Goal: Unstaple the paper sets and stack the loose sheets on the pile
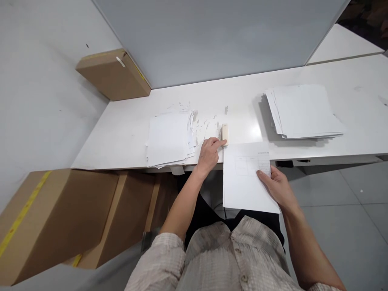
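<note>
A small beige stapler (224, 131) lies on the white table. My left hand (209, 152) rests at its left side, index finger stretched onto the near end and the other fingers loosely bent on the tabletop. My right hand (277, 182) is closed on the right edge of some printed paper sheets (242, 190), thumb on top and fingers underneath. The sheets' upper left corner meets the stapler's near end, and their lower part hangs past the table's front edge. Whether a staple is in the paper cannot be seen.
Left of the stapler is a loose paper stack (168, 137); a thicker stack (303, 111) sits on the right. Scraps (206, 123) litter the white table (127, 133). A cardboard box (118, 79) leans at the back left; larger boxes (66, 210) stand below. A grey panel (224, 36) borders the back.
</note>
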`<state>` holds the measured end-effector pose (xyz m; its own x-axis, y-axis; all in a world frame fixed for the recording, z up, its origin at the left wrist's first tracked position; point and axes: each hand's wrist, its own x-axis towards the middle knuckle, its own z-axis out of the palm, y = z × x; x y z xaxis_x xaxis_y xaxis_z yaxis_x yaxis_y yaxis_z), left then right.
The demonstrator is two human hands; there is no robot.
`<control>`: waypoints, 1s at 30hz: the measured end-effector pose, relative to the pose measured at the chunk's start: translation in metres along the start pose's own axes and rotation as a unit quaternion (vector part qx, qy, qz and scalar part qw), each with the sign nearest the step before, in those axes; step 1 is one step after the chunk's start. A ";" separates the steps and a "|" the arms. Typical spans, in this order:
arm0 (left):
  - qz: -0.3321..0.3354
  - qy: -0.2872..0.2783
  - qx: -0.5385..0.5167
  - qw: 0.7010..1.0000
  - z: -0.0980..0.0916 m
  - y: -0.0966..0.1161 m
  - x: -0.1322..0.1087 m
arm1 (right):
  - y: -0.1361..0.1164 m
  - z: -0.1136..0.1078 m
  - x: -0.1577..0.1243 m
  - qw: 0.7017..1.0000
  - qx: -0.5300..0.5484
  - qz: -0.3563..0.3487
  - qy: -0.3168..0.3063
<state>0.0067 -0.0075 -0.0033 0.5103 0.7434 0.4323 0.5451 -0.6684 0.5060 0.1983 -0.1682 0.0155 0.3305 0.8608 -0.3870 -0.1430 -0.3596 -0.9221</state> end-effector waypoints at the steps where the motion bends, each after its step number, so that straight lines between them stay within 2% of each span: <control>1: 0.004 -0.004 0.005 1.000 0.000 0.000 0.000 | 0.001 0.000 0.000 1.000 0.003 -0.001 -0.002; 11: 0.014 -0.008 0.047 0.999 0.004 0.000 -0.002 | 0.006 -0.003 0.003 1.000 0.003 -0.011 -0.012; 19: 0.023 -0.020 0.028 0.999 -0.002 0.002 -0.002 | 0.003 -0.006 -0.001 0.999 -0.029 -0.022 -0.019; 22: 0.022 -0.022 0.018 0.999 -0.004 0.003 -0.002 | -0.002 -0.015 -0.007 0.999 -0.038 -0.024 -0.022; 24: 0.017 -0.022 0.017 0.999 -0.004 0.003 -0.002 | -0.012 -0.029 -0.011 0.999 -0.038 -0.033 -0.013; 25: 0.016 -0.022 0.016 1.000 -0.004 0.003 -0.002 | -0.021 -0.039 -0.012 0.998 -0.040 -0.041 0.005; 27: 0.014 -0.021 0.014 1.000 -0.004 0.003 -0.003 | -0.044 -0.063 -0.008 0.993 -0.059 -0.070 0.079; 30: 0.014 -0.018 0.013 1.000 -0.003 0.003 -0.003 | -0.092 -0.100 0.016 0.953 -0.152 -0.124 0.230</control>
<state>0.0043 -0.0120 -0.0007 0.5498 0.7231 0.4182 0.5473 -0.6900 0.4737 0.3098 -0.1575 0.0934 0.7036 0.7087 -0.0522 0.2476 -0.3133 -0.9168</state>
